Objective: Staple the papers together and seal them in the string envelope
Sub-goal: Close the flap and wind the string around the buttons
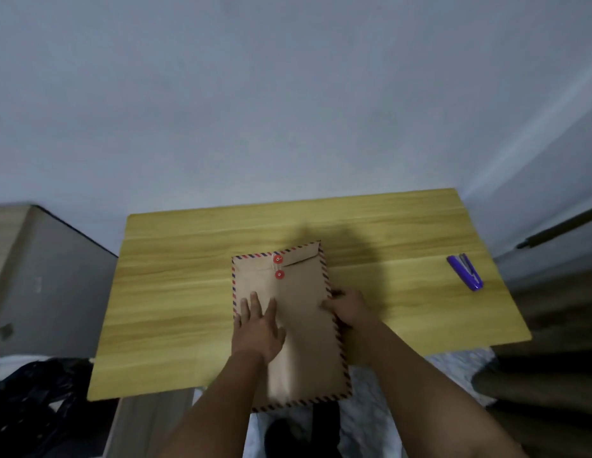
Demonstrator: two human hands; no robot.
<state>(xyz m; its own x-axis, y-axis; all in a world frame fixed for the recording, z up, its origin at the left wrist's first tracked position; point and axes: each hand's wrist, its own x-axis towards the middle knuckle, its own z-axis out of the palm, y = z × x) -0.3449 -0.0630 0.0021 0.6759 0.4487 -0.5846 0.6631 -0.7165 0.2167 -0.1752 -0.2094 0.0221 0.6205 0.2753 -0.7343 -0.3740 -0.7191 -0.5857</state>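
A brown string envelope (301,312) with a red-and-blue striped border lies lengthwise on the yellow wooden table (189,276), its near end hanging over the front edge. Its flap is folded down and string runs between its two red buttons (278,266). My left hand (257,325) rests flat on the envelope's left half, fingers spread. My right hand (349,309) grips the envelope's right edge with its fingers curled over it. A purple stapler (465,272) lies at the table's right side, well away from both hands. No loose papers are in sight.
A grey wall stands right behind the table. A grey cabinet (40,279) is to the left, a black bag (33,401) on the floor at lower left, and dark furniture (552,325) to the right.
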